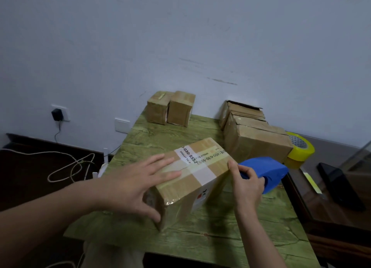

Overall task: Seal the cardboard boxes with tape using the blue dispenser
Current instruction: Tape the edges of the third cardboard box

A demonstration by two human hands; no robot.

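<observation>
Cardboard box [190,187] sits mid-table [230,233], top already crossed with tape, long axis running 8 to 2 o'clock. Left hand [136,183] lies flat on the top, fingers spread straight — pressing, not gripping. At the box's 3 o'clock, right hand [247,185] curls round the blue dispenser [267,171], thumb against the box edge. Judgement: pin the box firmly, pull the tape taut, rub it down over the edge — slack would wrinkle. Larger boxes [257,143] wait at 1 o'clock, yellow tape roll [301,149] just beside them.
</observation>
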